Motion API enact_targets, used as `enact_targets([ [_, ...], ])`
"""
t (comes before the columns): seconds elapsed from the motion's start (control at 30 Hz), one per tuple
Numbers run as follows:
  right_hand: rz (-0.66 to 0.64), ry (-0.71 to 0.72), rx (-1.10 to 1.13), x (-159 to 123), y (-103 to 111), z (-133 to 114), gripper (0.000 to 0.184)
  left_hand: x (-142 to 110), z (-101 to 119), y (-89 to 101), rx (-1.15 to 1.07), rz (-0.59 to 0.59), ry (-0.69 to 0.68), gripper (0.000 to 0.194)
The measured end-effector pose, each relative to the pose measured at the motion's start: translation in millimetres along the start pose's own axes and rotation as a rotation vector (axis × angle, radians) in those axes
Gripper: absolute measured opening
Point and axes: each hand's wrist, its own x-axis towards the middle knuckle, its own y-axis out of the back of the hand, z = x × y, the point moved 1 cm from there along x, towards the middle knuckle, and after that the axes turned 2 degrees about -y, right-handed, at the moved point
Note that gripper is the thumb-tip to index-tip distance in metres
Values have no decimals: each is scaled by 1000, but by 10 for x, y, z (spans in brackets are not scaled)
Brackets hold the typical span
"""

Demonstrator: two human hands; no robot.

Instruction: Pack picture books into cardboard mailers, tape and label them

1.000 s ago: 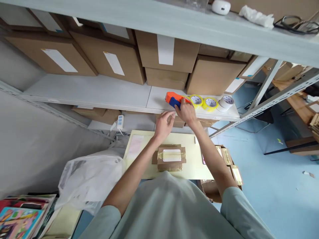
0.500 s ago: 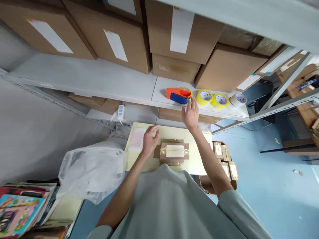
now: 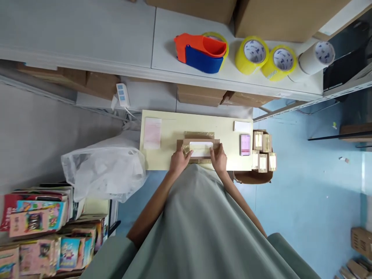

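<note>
A small brown cardboard box (image 3: 216, 145) with shiny tape and a white label (image 3: 201, 145) lies on the pale yellow table (image 3: 168, 131) in front of me. My left hand (image 3: 179, 160) is closed on its left end, the thumb resting near the label. At the right end my right hand (image 3: 219, 158) grips it the same way. More taped cardboard shows beyond and beneath the box; whether it is a separate piece I cannot tell. The undersides of my fingers are hidden.
On the shelf (image 3: 116, 42) above sit an orange and blue tape dispenser (image 3: 200, 52), yellow tape rolls (image 3: 252, 55) and a white roll (image 3: 316, 58). A carton of small boxes (image 3: 252, 177) stands right of the table. A white plastic bag (image 3: 104, 166) and stacked books (image 3: 37, 217) are left.
My right hand has come down from beside the tape dispenser to the box's right end. My left hand has closed on the left end. The view has tilted downward.
</note>
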Motion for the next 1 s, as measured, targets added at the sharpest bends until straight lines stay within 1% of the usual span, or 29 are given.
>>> enact_targets([
  [0.07,-27,-66,29,54,-31,-9,84,64,43,-26,94,10,16,60],
  [0.13,-63,-97,62,103,-34,18,83,157,39,-25,141,19,34,58],
  [0.2,-75,-76,78,134,-16,71,77,250,-4,10,142,8,31,47],
  [0.23,-74,-58,83,143,-3,102,75,286,-34,39,126,-7,16,44],
  [0.3,-78,-27,107,156,20,162,76,326,-92,107,74,-41,-20,48],
  [0.4,-111,15,179,167,50,232,83,300,-134,204,16,-47,-36,49],
  [0.53,-157,58,223,129,143,290,87,167,-110,319,-47,-67,-42,45],
  [0.63,-95,119,219,51,295,324,81,53,-92,436,-150,-66,-78,39],
  [0.73,24,219,243,-18,454,365,68,-9,-109,540,-258,-12,-147,36],
  [0.77,40,242,261,-29,487,384,63,-11,-123,556,-283,7,-168,35],
  [0.8,33,253,281,-32,503,406,59,-4,-143,559,-302,21,-179,34],
  [0.87,-30,245,322,-20,479,458,55,27,-193,518,-329,22,-164,36],
  [0.93,-104,221,370,5,388,516,56,59,-256,422,-343,0,-116,41],
  [1.0,-165,188,416,24,252,581,56,68,-328,294,-338,-30,-57,43],
])
